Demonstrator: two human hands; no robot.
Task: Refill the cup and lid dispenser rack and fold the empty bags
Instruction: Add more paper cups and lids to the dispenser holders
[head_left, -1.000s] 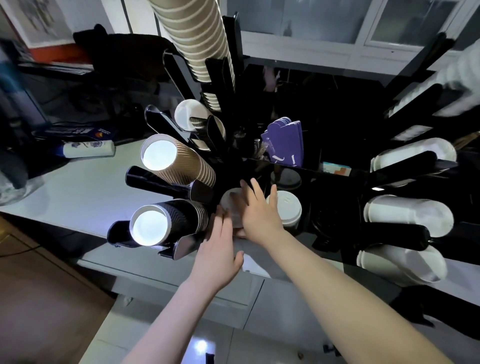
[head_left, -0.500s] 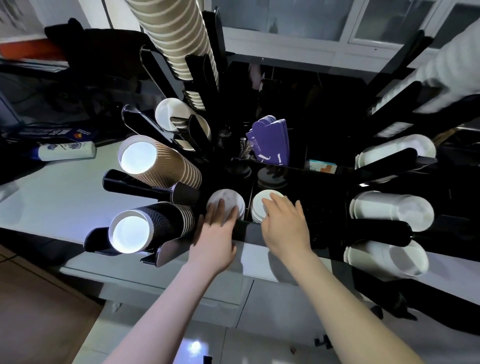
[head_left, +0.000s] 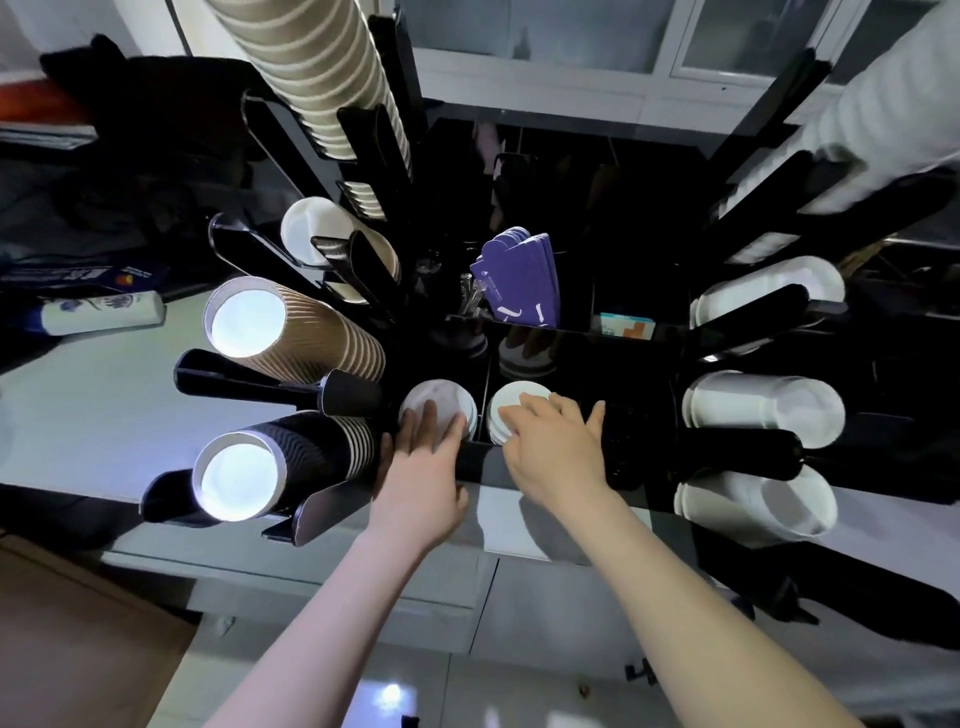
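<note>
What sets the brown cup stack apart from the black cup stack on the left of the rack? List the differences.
The brown cup stack has tan ribbed sleeves; the black cup stack has dark wavy ones. The brown stack sits in the higher holder, the black stack in the one below, nearer the left hand. Both lie tilted, white bases towards the camera.

A white tube (head_left: 96, 313) with blue print lies on the grey counter (head_left: 78, 410) at the left, near a dark blue packet (head_left: 78, 277), with white cabinet doors (head_left: 597, 47) behind.
</note>
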